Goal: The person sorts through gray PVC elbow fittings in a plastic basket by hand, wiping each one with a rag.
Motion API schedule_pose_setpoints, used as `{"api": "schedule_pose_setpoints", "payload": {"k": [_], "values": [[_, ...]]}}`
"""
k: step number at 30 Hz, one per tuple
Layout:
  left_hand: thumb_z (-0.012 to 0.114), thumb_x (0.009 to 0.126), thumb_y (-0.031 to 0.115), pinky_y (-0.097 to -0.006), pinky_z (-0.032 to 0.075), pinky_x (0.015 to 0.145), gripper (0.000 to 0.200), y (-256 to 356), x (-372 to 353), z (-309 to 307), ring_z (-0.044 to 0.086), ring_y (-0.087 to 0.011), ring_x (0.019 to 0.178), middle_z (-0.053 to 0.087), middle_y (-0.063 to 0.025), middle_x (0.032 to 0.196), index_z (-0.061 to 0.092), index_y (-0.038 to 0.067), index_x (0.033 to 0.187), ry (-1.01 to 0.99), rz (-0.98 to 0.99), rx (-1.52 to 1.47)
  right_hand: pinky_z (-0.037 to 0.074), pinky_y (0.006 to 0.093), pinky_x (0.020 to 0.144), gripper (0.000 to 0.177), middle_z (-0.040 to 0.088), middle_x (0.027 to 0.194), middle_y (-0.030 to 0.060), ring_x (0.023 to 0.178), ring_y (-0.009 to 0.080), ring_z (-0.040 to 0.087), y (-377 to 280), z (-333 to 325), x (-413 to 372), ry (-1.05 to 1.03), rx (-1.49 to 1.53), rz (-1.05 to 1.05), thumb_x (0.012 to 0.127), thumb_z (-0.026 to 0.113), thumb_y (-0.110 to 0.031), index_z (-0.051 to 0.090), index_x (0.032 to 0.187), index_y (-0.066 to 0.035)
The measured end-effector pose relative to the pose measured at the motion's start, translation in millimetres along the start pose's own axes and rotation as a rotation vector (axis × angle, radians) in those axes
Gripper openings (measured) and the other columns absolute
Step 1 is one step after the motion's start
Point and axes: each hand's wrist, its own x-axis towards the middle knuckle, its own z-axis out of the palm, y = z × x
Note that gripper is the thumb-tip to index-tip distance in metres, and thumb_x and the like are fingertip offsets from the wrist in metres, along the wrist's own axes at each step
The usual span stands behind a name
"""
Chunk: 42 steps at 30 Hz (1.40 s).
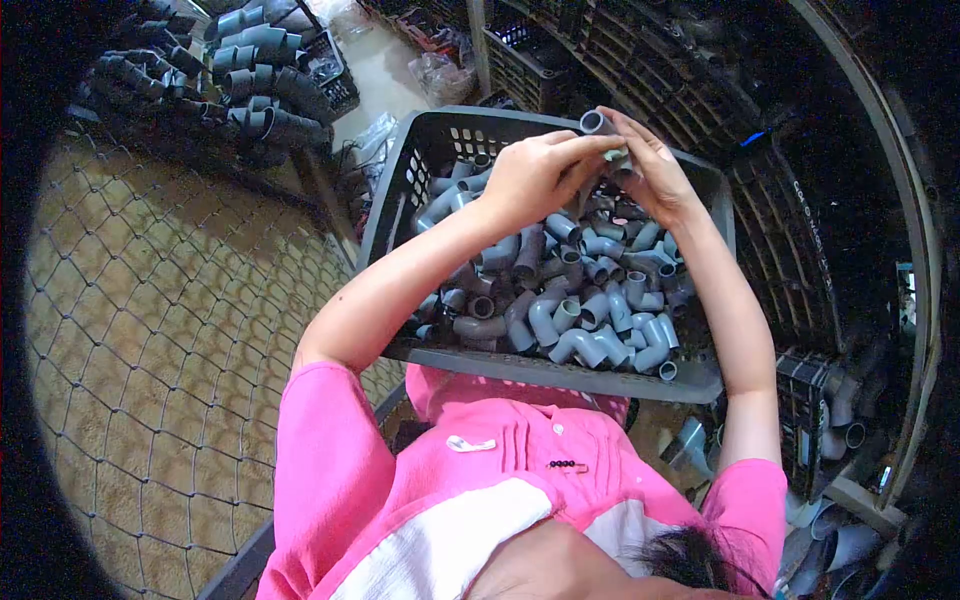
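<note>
**Desk:** Where are your 2 hands, relative to the basket?

**Caption:** Both are raised above its far rim, with your arms stretched across its load of grey elbow fittings. Your left hand bends at the wrist, fingers drawn together, pinching 1 grey pipe fitting.

**Desk:** And your right hand?

**Caption:** It meets the left from the opposite side, fingers curled and closed on the same fitting, held over the basket's far edge. Wire mesh lies left of the basket. A pile of fittings sits beyond its far-left corner.
</note>
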Motion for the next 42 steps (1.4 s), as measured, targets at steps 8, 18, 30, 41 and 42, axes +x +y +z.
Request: {"api": "schedule_pose_setpoints", "payload": {"k": [8,18,30,41,42], "values": [[0.065,0.091,0.014,-0.0395,0.055,0.074,0.033,-10,2,5,0.070,-0.0321,0.086,0.071,-0.0154,0.098,0.067,0.015,0.123,0.008,-0.069,-0.111,0.054,0.0329,0.091,0.033,0.066,0.116,0.0047,0.103,0.0143,0.064,12,-6,7,0.169,0.136,0.030,0.097,0.064,-0.032,0.064,0.119,-0.007],[0.065,0.091,0.018,-0.0405,0.054,0.068,0.030,-16,2,2,0.068,-0.0326,0.081,0.068,-0.0117,0.092,0.067,0.018,0.120,0.087,-0.013,-0.079,0.052,0.0314,0.088,0.029,0.064,0.112,0.0011,0.099,0.0118,0.061,10,8,-3,0.027,0.034,0.020,0.103,0.055,-0.026,0.059,0.126,-0.010],[0.066,0.086,0.012,-0.0407,0.055,0.061,0.041,-7,-1,-7,0.067,-0.0327,0.073,0.066,-0.0086,0.089,0.064,0.022,0.126,0.052,-0.010,0.103,0.058,0.0338,0.085,0.028,0.066,0.117,0.0040,0.102,0.0143,0.065,2,-4,-9,-0.021,-0.118,0.045,0.101,0.052,-0.012,0.058,0.128,-0.008],[0.066,0.087,0.014,-0.0417,0.052,0.055,0.043,-3,-2,-8,0.064,-0.0316,0.066,0.061,-0.0094,0.083,0.062,0.020,0.130,-0.080,0.141,0.165,0.056,0.0385,0.088,0.032,0.064,0.115,0.0036,0.100,0.0157,0.064,-5,-9,-20,-0.052,-0.129,0.133,0.101,0.057,-0.031,0.055,0.124,-0.010],[0.066,0.087,0.014,-0.0423,0.053,0.056,0.044,0,-3,-6,0.065,-0.0322,0.067,0.062,-0.0102,0.086,0.061,0.018,0.131,-0.127,0.127,0.147,0.055,0.0377,0.088,0.036,0.064,0.117,0.0034,0.101,0.0147,0.063,-5,-5,-23,-0.017,-0.199,0.101,0.100,0.060,-0.036,0.055,0.125,-0.011]]}}
